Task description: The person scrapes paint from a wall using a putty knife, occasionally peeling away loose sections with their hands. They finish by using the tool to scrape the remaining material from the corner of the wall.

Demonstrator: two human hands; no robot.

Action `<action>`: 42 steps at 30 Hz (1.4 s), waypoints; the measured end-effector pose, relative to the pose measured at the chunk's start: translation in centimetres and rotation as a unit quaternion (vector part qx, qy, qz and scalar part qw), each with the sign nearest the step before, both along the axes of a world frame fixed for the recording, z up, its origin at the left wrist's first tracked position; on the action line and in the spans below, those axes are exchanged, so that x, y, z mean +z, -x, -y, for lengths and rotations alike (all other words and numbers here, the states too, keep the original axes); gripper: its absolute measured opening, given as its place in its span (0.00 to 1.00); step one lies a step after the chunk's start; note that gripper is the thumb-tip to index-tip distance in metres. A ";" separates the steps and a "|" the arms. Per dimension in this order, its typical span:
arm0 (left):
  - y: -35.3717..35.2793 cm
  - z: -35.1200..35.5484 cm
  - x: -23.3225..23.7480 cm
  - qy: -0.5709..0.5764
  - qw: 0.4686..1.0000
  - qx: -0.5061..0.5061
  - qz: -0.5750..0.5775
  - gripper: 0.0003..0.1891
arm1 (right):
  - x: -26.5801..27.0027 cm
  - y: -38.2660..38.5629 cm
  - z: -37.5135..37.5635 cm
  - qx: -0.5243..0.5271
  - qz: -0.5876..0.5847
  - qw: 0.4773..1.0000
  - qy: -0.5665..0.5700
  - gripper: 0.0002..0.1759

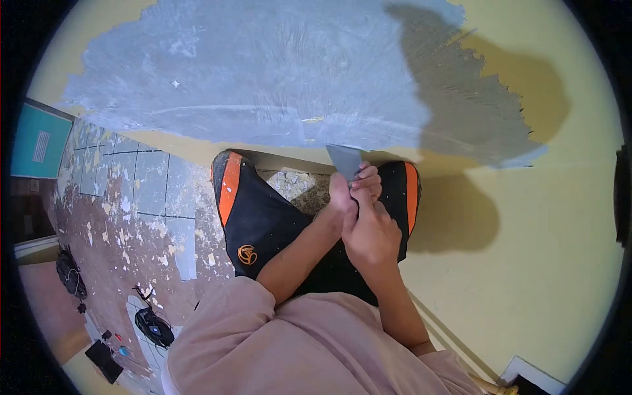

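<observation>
A scraper (345,157) with a flat, wide grey blade points at the wall, its edge at the lower border of the bared grey patch (283,72). My left hand (341,192) is closed around the scraper near the blade. Just behind it, my right hand (372,234) is wrapped about the handle, pressed against the left. Both hands hide most of the handle. Yellow paint (526,217) surrounds the patch, with a ragged edge between them. My shadow falls across the wall's right side.
My knees (253,210), in black and orange trousers, are bent close to the wall. Paint flakes litter the floor (118,243), where grey tiles (151,178) show. A black coiled thing (154,327) and a dark bag-like item (71,273) lie to the left.
</observation>
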State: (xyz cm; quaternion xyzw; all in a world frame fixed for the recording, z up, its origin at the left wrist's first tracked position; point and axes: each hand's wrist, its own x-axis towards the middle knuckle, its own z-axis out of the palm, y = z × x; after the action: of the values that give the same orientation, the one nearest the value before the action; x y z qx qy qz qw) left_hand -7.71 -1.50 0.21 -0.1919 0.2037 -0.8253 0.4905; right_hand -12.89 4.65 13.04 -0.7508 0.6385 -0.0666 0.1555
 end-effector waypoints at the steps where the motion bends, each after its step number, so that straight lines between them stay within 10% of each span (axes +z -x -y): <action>1: 0.2 -0.2 0.4 0.023 0.999 0.032 0.028 0.10 | 0.9 -0.3 -0.1 -0.007 -0.022 1.000 -0.008 0.20; 4: 0.2 0.7 -0.5 -0.107 0.991 0.012 0.075 0.07 | -0.9 -0.5 1.8 -0.026 -0.028 0.999 -0.034 0.16; 8: -0.3 0.8 -1.4 0.070 0.997 0.012 -0.011 0.07 | 1.0 -1.0 0.2 -0.031 -0.011 0.999 -0.025 0.15; 14: 1.1 0.0 -1.2 -0.102 0.993 0.032 0.040 0.07 | -1.3 0.2 0.9 -0.016 -0.003 1.000 -0.007 0.15; 22: 2.1 -0.6 1.3 -0.032 0.998 -0.055 -0.011 0.09 | 0.1 1.0 0.9 -0.028 -0.008 1.000 -0.007 0.14; 24: 2.6 -0.4 -0.5 0.064 0.853 0.147 0.497 0.08 | -1.9 1.0 1.5 -0.037 -0.011 0.999 0.028 0.13; 25: 2.4 -0.1 -0.4 0.070 0.852 0.148 0.497 0.08 | -2.4 0.9 2.0 -0.015 -0.020 0.999 0.021 0.13; 29: 1.3 -0.2 -0.5 0.029 0.999 0.018 -0.021 0.08 | 0.0 0.6 -0.1 -0.031 -0.010 0.999 -0.001 0.15; 37: 0.9 0.8 0.2 -0.038 0.997 -0.009 0.066 0.07 | -0.4 0.8 -0.5 -0.051 0.001 0.999 -0.013 0.16; 40: 1.2 -0.8 1.7 -0.182 0.935 0.025 0.302 0.07 | -2.6 0.7 1.5 -0.058 0.003 0.997 -0.040 0.15; 42: 1.3 0.9 -1.7 -0.049 0.998 0.020 -0.027 0.07 | -2.0 0.4 1.6 -0.056 -0.024 0.998 -0.023 0.15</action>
State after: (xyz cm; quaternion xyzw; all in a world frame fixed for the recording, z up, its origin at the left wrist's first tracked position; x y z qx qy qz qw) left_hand -9.02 -2.37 -1.47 -0.1939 0.2537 -0.7987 0.5100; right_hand -13.28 3.02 11.05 -0.7115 0.6845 -0.0425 0.1531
